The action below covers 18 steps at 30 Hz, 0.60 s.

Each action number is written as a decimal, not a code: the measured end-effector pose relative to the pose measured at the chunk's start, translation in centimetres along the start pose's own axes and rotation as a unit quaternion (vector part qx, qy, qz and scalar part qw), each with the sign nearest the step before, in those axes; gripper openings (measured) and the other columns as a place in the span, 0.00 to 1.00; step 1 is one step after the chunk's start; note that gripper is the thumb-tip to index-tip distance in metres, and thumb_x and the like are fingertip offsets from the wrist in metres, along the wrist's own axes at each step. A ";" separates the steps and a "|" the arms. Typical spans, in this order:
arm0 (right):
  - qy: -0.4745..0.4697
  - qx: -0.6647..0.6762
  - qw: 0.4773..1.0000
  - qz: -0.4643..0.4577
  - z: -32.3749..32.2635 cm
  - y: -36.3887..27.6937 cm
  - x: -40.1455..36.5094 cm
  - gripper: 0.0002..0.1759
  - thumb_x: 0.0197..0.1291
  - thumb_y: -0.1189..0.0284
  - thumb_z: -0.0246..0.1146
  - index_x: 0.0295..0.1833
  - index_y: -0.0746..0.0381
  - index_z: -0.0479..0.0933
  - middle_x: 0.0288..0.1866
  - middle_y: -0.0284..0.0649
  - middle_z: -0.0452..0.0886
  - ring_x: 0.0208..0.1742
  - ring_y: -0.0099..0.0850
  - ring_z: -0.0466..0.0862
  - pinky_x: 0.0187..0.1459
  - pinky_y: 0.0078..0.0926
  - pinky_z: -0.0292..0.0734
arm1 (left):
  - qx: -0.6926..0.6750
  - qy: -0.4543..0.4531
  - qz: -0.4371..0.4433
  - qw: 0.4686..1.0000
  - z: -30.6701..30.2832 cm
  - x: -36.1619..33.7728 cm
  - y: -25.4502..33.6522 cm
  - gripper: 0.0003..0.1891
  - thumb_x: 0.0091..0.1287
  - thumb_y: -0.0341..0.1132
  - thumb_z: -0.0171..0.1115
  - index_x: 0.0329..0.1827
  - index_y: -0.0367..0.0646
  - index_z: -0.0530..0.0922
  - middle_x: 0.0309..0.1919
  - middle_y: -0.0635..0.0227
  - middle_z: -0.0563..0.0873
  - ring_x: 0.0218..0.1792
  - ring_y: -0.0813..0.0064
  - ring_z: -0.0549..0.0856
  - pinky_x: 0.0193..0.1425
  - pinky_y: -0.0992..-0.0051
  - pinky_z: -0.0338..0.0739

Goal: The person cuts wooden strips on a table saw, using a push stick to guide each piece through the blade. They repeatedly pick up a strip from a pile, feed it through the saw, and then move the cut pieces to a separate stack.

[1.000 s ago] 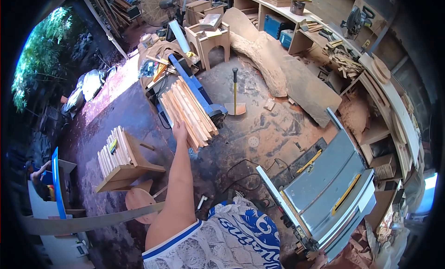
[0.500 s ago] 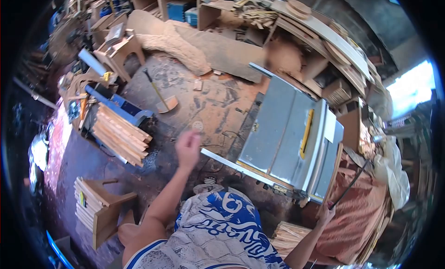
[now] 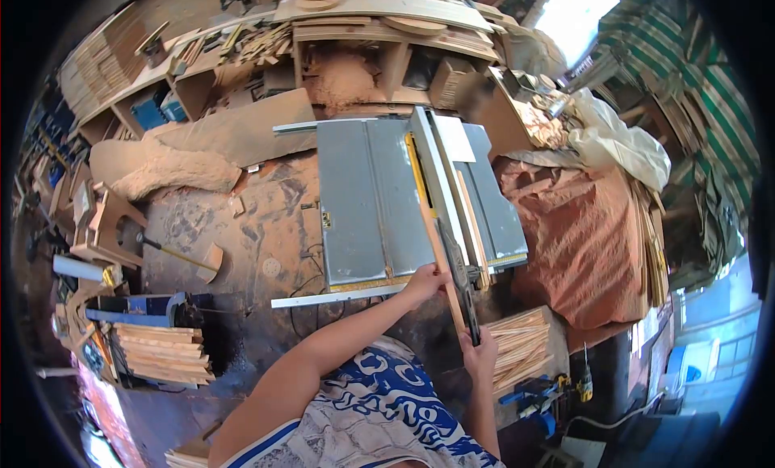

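A long, narrow wooden strip [image 3: 440, 250] lies over the near edge of the grey table saw [image 3: 347, 202], along its fence [image 3: 442, 161]. My left hand [image 3: 428, 282] is closed on the strip's side, by the saw's front rail. Lower down, my right hand [image 3: 481, 352] is closed around the strip's near end. A long dark stick [image 3: 462, 286] runs beside the strip and reaches the right hand; its grip is partly hidden. The strip's far end lies near the yellow insert [image 3: 416, 165] by the fence.
Stacked wood strips [image 3: 521, 347] lie right of my body, and more strips [image 3: 161, 351] rest at left. A reddish sheet [image 3: 577, 242] covers a pile right of the saw. A drill [image 3: 585, 379] is at lower right. Shelves with boards [image 3: 387, 32] line the back.
The view has turned right. My left hand has come from free air onto the wooden strip. My right hand, earlier at the saw's right with the dark stick, is now at the strip's near end.
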State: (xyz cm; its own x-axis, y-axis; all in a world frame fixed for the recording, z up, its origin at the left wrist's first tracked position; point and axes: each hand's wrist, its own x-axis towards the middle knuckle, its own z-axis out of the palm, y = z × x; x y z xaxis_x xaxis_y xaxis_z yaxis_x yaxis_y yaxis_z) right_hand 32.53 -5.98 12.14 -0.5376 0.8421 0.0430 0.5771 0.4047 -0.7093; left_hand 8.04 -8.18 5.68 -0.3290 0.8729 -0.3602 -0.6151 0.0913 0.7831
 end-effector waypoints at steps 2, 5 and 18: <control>-0.028 0.010 0.995 0.090 -1.5 3.5 -2.2 0.09 0.65 0.71 0.73 0.43 0.64 0.82 0.28 0.37 0.81 0.31 0.28 0.80 0.38 0.31 0.77 | -0.018 0.014 -0.025 0.999 0.5 -0.5 -0.8 0.16 0.78 0.36 0.66 0.64 0.39 0.80 0.45 0.67 0.88 0.47 0.73 0.90 0.53 0.67 0.88; 0.003 0.089 0.988 0.127 -2.3 7.1 -5.1 0.08 0.62 0.75 0.74 0.39 0.63 0.80 0.28 0.31 0.79 0.30 0.22 0.78 0.36 0.26 0.75 | -0.064 -0.041 -0.095 0.993 -0.4 0.9 -4.0 0.21 0.78 0.35 0.65 0.71 0.44 0.76 0.56 0.66 0.84 0.57 0.69 0.87 0.64 0.59 0.86; 0.196 0.156 0.940 0.231 7.5 10.1 -3.6 0.08 0.59 0.78 0.75 0.42 0.65 0.83 0.30 0.31 0.81 0.31 0.23 0.79 0.36 0.25 0.76 | 0.616 0.110 0.258 0.736 -1.6 4.3 -4.3 0.34 0.65 0.47 0.74 0.74 0.45 0.79 0.75 0.60 0.77 0.75 0.54 0.73 0.76 0.53 0.70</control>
State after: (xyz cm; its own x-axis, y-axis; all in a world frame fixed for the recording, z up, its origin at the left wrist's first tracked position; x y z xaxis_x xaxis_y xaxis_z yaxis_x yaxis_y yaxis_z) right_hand 35.71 -7.63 -0.51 0.0295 0.9936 -0.1088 0.4519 -0.1103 -0.8852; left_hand 8.16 -5.55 -0.07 -0.4817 0.8578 0.1795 0.7050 0.2576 0.6607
